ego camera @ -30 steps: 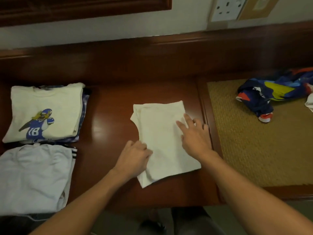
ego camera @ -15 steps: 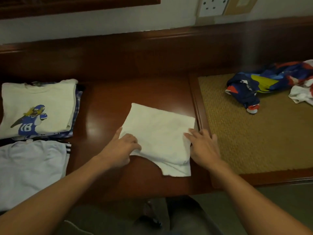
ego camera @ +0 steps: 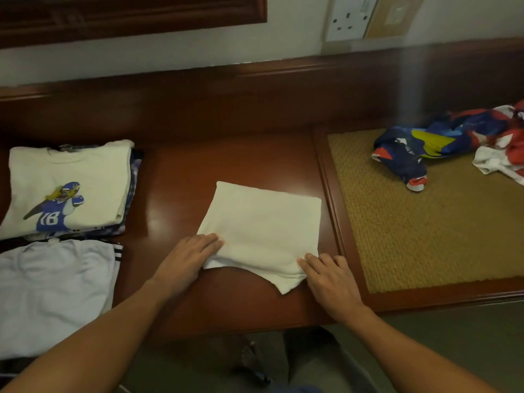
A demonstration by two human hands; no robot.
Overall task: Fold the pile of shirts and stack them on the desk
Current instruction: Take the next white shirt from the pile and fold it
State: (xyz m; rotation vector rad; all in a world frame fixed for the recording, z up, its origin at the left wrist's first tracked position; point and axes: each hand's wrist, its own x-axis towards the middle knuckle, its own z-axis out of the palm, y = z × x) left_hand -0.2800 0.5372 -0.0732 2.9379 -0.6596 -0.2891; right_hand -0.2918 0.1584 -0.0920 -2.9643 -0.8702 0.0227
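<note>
Shirt of cream cloth (ego camera: 263, 231), folded into a rough square, lies flat on the tabletop (ego camera: 175, 180) directly between the two hands. The left hand (ego camera: 187, 259) rests on its near left corner, fingers fairly straight and laid together over the edge of the fold; whether the thumb is tucked under the cloth cannot be told. The right hand (ego camera: 329, 276) touches the near right corner, fingers straight and slightly spread, their tips against the cloth, holding nothing. A loose corner of the shirt pokes out toward the person just inside the right hand. Left of the left hand lies a folded white shirt with black stripes (ego camera: 54, 290), and beyond it a stack of folded shirts (ego camera: 68, 191) topped by one with a printed football player. Just right of the right hand begins a woven mat (ego camera: 425, 228), and well beyond that hand, on the mat's far side, sits a crumpled pile of coloured shirts (ego camera: 442, 143).
</note>
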